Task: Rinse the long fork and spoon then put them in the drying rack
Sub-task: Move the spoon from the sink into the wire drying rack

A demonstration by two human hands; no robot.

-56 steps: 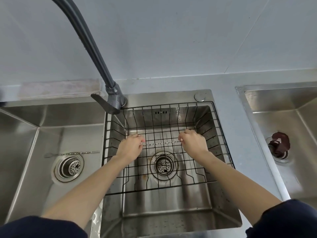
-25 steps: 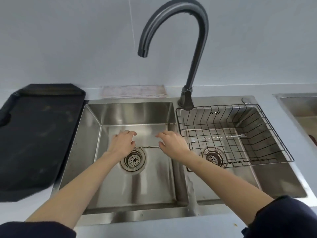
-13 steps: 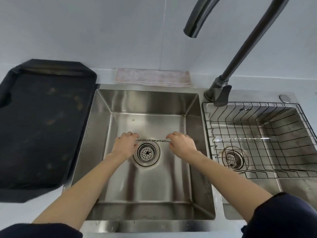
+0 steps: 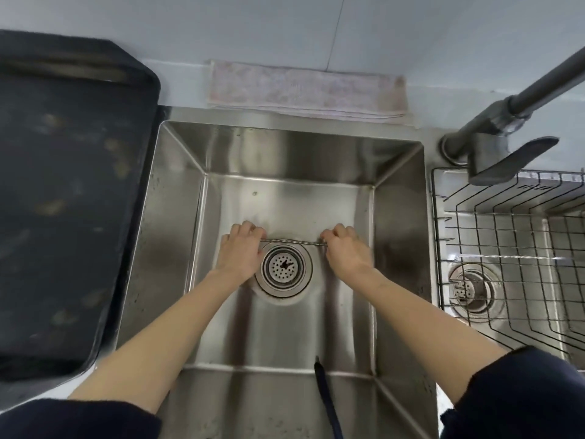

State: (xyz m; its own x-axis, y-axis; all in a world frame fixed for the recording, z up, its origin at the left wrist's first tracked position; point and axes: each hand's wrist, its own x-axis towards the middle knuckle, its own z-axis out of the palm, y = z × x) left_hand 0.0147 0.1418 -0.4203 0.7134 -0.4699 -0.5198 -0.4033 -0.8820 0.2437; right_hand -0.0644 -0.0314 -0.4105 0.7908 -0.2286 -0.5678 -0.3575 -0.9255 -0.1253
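A long metal utensil with a twisted handle lies level just above the drain of the left sink. My left hand grips its left end and my right hand grips its right end. Both ends are hidden in my fingers, so I cannot tell fork from spoon. A second long twisted utensil lies across the bottom of the black wire drying rack, which sits in the right sink. No water is running.
The dark faucet stands between the two sinks, its spout out of view. A folded cloth lies behind the left sink. A large black tray covers the counter to the left. A dark strap hangs near the sink's front wall.
My hands left the first utensil in the rack, crossed to the left sink and closed on the second utensil over the drain. The view swung left and closer.
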